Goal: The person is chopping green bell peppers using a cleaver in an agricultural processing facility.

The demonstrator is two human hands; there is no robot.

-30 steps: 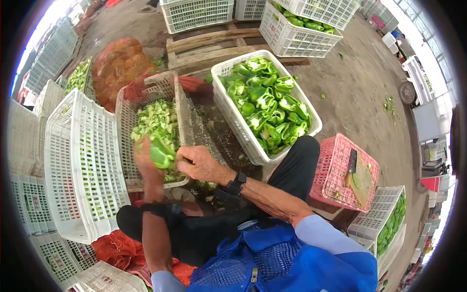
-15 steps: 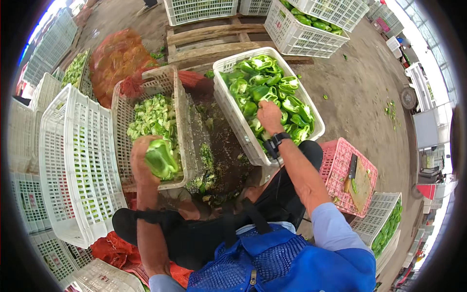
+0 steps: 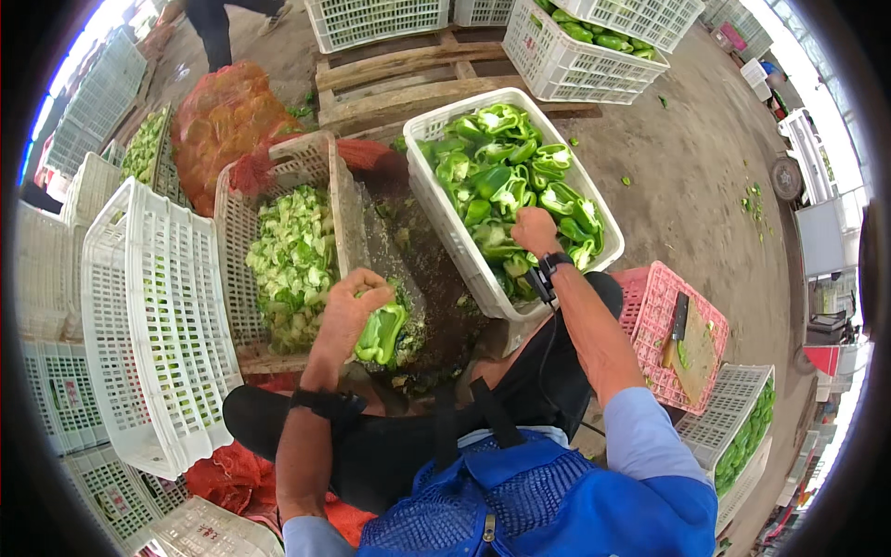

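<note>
- Two white crates flank the person's lap: the right crate (image 3: pixel 608 243) holds whole green peppers, the left crate (image 3: pixel 232 246) holds cut pieces.
- One green pepper (image 3: pixel 380 332) sits just right of the left crate, gripped by the left hand (image 3: pixel 348 306).
- Right hand (image 3: pixel 534 232) reaches into the right crate, fingers curled among peppers; whether it grips one, I cannot tell.

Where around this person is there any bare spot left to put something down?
Bare concrete floor lies right of the white plastic crate of green pepper halves, above the pink plastic crate. The wooden pallet has bare boards. Crowded: the gap between the crates, littered with scraps, and the stacked white crates on the left.
</note>
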